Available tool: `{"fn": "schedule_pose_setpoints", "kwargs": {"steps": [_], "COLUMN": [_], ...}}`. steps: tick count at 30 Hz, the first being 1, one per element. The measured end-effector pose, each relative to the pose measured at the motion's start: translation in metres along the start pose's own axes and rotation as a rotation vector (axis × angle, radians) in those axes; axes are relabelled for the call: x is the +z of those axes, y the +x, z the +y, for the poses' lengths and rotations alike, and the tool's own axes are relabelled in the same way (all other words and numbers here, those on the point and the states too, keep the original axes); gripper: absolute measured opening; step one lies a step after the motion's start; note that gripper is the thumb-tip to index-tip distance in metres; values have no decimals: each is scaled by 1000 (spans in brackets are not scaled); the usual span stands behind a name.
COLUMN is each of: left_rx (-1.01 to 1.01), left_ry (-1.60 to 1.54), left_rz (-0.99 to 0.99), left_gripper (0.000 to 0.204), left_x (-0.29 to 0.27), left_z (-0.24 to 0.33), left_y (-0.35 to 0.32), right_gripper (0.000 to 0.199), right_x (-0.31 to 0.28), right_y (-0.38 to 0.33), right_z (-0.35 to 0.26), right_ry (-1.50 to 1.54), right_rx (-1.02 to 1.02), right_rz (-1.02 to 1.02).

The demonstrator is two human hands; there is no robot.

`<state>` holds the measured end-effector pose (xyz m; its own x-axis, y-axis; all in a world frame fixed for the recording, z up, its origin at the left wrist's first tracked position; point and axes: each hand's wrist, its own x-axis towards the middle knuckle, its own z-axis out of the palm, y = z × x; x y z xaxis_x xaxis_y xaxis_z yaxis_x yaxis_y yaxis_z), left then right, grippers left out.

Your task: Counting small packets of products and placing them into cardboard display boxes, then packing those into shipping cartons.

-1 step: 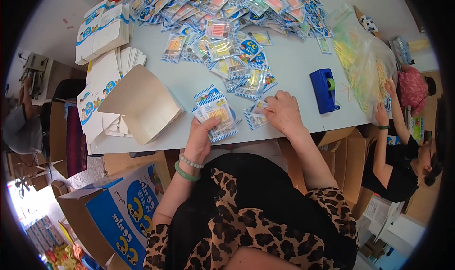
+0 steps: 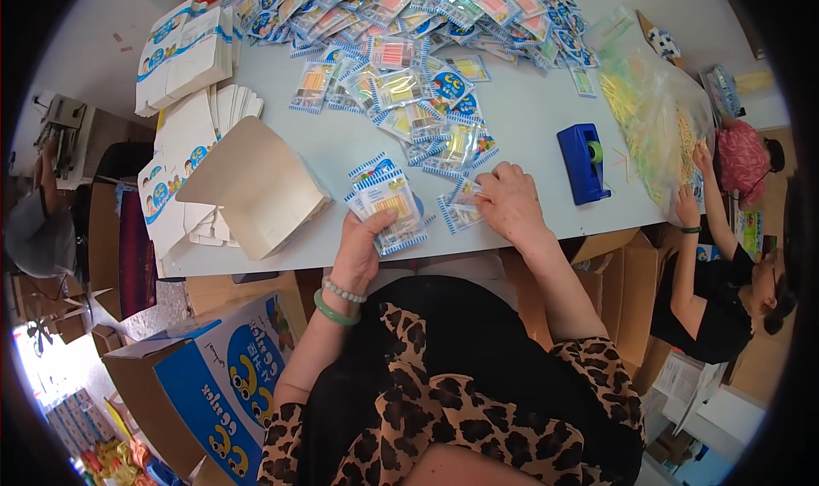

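Note:
My left hand is closed round a small stack of flat clear packets with blue-and-white edges; thin yellow and orange sticks show through the top one. To its right, near the table's front edge, the fingers of my right hand pinch another packet. A second packet lies partly under that one. Just beyond both hands spreads a loose cluster of such packets, some showing pink, orange or yellow sticks. An open white carton stands left of my left hand, its flap tilted up.
A large heap of packets covers the table's far side. Folded cartons are stacked at left. A blue tape dispenser and a clear bag of coloured sticks are at right, where a co-worker's hands reach in. Cardboard boxes stand below the table.

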<state>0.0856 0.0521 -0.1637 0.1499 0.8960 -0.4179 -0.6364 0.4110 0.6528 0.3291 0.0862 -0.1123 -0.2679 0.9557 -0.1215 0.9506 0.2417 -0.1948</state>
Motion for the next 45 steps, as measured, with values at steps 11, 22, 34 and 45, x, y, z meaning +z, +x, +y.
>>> {"fn": "schedule_pose_setpoints", "kwargs": {"steps": [11, 22, 34, 45], "left_rx": [13, 18, 92, 37], "left_ry": [-59, -10, 53, -111], "left_rz": [-106, 44, 2, -97], "left_gripper": [44, 41, 55, 53], "left_x": [3, 6, 6, 1], "left_z": [9, -2, 13, 17], "left_y": [-3, -3, -7, -5], "right_gripper": [26, 34, 36, 40], "right_x": [-2, -12, 13, 33], "right_y": [-8, -9, 13, 121], "right_z": [-4, -52, -99, -48], "right_ry": [76, 1532, 713, -85], "right_rx": [-128, 259, -197, 153], "right_rz": [34, -257, -179, 234]}}
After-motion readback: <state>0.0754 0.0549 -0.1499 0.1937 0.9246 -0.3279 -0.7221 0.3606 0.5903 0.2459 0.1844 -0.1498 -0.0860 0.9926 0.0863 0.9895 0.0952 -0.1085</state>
